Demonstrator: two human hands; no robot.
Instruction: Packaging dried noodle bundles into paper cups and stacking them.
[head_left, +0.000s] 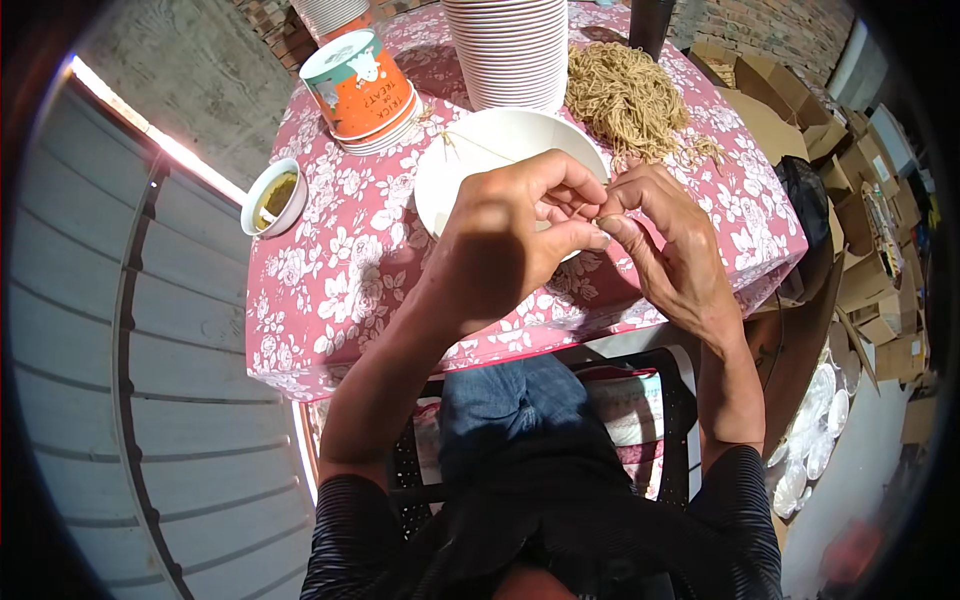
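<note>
- 2 hands meet at the fingertips above the near right side of the white tub (433, 200).
- Left hand (515, 215): fingers bent in toward the thumb; I cannot tell whether they grip the string.
- Right hand (675, 245): fingers curled, thumb pointing at the left fingertips; its hold is likewise too small to tell.
- String (487, 148): 1 thin strand crosses the tub from its far left rim and disappears behind the left hand.
- Tub: on the flowered cloth (300, 335), partly hidden by the left hand.
- Behind the tub: 1 tall white stack (512, 50); right of that, the tan twine pile (625, 100).
- Left of the tub: 1 orange bucket (362, 95), and a small bowl (292, 215) near the table edge.
</note>
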